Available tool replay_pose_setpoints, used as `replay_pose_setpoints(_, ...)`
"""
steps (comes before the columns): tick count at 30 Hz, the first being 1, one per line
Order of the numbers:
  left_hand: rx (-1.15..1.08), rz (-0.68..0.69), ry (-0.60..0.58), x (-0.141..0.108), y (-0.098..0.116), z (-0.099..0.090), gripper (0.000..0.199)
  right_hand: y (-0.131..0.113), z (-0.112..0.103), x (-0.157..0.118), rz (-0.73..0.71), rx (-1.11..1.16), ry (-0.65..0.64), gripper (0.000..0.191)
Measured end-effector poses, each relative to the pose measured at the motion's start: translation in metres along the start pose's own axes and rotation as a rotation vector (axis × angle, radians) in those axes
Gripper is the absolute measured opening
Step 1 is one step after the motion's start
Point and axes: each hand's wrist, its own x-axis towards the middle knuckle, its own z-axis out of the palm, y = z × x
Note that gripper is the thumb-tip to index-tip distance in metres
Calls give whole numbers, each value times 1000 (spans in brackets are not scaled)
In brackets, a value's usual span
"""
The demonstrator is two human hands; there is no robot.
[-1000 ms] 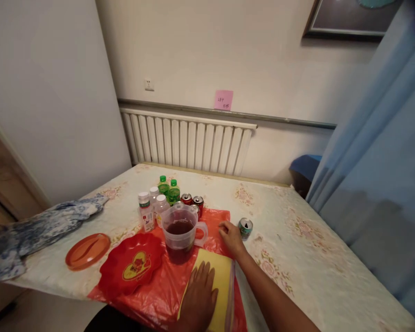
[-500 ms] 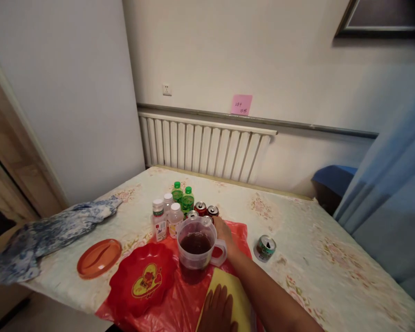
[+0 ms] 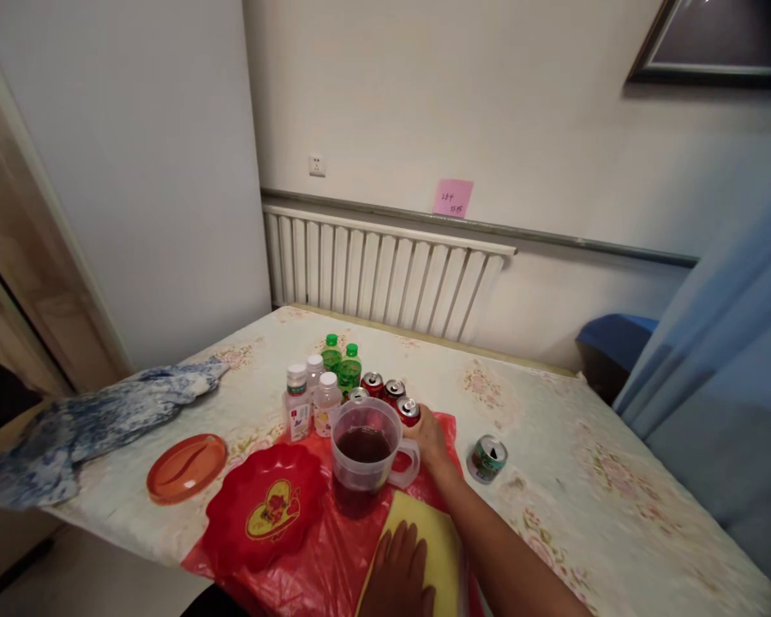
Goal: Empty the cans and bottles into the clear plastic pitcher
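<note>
Head: right grip point(image 3: 429, 437), red can point(image 3: 409, 413) part-hidden

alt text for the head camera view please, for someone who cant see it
A person's right hand grips a red can beyond a translucent jug of dark liquid; the left hand lies flat on a yellow pad. Bottles, other cans and a red scalloped dish share the flower-patterned table.

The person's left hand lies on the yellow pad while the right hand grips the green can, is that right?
Not quite: in the head view, the right hand grips a red can; the left hand does lie on the yellow pad.
</note>
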Motion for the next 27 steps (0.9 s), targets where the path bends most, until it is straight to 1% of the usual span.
replay_pose_setpoints(3, -14, -22, -22, 4, 3, -16, 47, 11, -23, -9, 41, -46, 62, 40)
replay_pose_setpoints(6, -13, 2, -25, 5, 3, -29, 46, 23, -49, -26, 90, -77, 106, 44)
replay_pose_setpoints(10, -11, 52, -2, 3, -2, -38, 47, 35, -82, -58, 130, -86, 126, 46)
replay_pose_setpoints(12, -55, 61, -2, 3, -5, -39, 44, 37, -98, -77, 131, -53, 117, 49)
replay_pose_setpoints(13, -97, 40, -16, 4, -6, -40, 42, 37, -105, -86, 120, -29, 108, 51)
replay_pose_setpoints(15, -193, -46, -75, 7, -5, -44, 39, 34, -119, -107, 81, 19, 93, 54)
replay_pose_setpoints(17, -277, -152, -133, 13, -2, -54, 44, 29, -130, -127, 33, 59, 74, 56)
replay_pose_setpoints(19, -377, -240, -154, 19, 4, -72, 58, 22, -138, -146, -6, 102, 36, 56)
replay_pose_setpoints(21, -543, -312, -158, 25, 11, -96, 71, 13, -144, -163, -33, 146, -16, 57)
replay_pose_setpoints(22, -620, -322, -157, 27, 14, -109, 76, 7, -147, -170, -41, 165, -45, 57)
replay_pose_setpoints(25, -789, -270, -173, 31, 19, -145, 80, -10, -153, -188, -66, 220, -140, 58)
replay_pose_setpoints(27, -833, -226, -192, 30, 20, -163, 78, -21, -157, -197, -99, 259, -202, 58)
